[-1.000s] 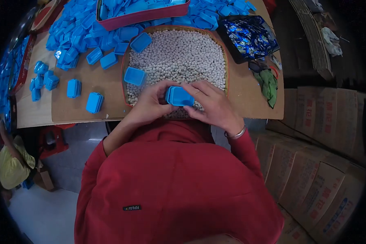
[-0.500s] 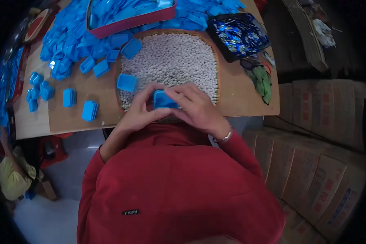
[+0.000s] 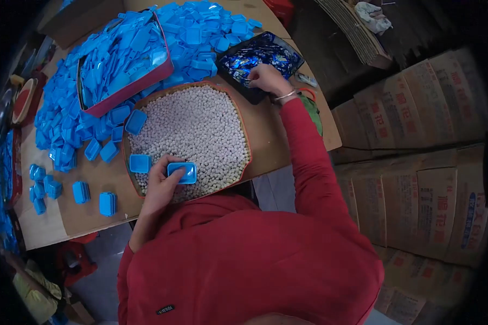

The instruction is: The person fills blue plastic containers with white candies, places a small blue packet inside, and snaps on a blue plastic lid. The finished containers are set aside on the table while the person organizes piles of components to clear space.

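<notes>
My left hand [image 3: 164, 180] is closed on the edge of a small blue plastic box [image 3: 184, 174], open side up, over the near part of a wide tray of small whitish pellets [image 3: 195, 124]. At the upper right, my right hand [image 3: 267, 79] reaches into a black tray [image 3: 253, 95] of shiny blue and silver foil pieces [image 3: 244, 60]. Its fingers are pinched together there; what they grip, if anything, is too small to make out. Another blue box [image 3: 140, 163] rests on the pellets left of my left hand, and one more [image 3: 136, 122] lies at the tray's left side.
A red-sided bin [image 3: 130, 92] full of blue boxes stands in a large heap of them [image 3: 65, 116]. Short stacks of blue boxes [image 3: 108, 204] stand at the front left. Cardboard cartons [image 3: 417, 200] line the right side. Someone in yellow [image 3: 35, 292] is at the lower left.
My right hand has left the blue box and moved up right into the black foil tray. My left hand keeps the box, now over the pellets. The view has turned.
</notes>
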Motion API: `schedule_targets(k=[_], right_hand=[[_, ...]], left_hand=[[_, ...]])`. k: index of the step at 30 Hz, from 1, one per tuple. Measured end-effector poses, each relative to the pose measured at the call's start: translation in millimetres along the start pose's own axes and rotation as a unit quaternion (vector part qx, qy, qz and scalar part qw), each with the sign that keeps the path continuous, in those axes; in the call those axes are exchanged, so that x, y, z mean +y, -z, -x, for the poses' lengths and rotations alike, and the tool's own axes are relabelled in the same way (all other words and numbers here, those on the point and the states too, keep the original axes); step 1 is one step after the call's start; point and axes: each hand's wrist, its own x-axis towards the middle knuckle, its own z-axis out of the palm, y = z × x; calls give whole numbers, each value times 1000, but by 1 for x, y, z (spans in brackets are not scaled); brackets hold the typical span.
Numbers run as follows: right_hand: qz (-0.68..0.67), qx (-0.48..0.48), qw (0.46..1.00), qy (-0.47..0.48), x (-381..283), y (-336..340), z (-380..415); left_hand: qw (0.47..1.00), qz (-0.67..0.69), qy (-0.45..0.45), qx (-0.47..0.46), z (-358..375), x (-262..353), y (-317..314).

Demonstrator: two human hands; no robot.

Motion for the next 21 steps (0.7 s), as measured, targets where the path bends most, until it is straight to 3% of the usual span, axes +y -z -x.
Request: schedule_targets(k=[3,4,7,9,11,12,15,19,21], right_hand=[[-55,122,991,28,-1,12,7],[-141,128,981,26,-18,23,19],[-508,-8,861,32,-58,18,51],[-587,-81,805,41,-102,3,79],[-572,-169,801,53,-132,-15,98],[-555,-195,807,59,-147,-22,105],[-521,-177,828,109,-161,-40,108],[-328,-130,923,156,-185,-35,114],[-329,-54,932,140,-205,-42,124]], left_hand=[[999,-7,-37,-19,-4,-7,5],[999,-6,-41,-28,-3,-9,6],[999,19,0,-39,-3,1,6],[998,34,43,-25,0,8,3],[998,14,42,-38,-2,8,8],[995,76,48,-42,2,11,6],[975,202,39,-87,2,14,6],[995,52,-31,-77,-2,1,4],[997,21,-22,-69,4,10,5]])
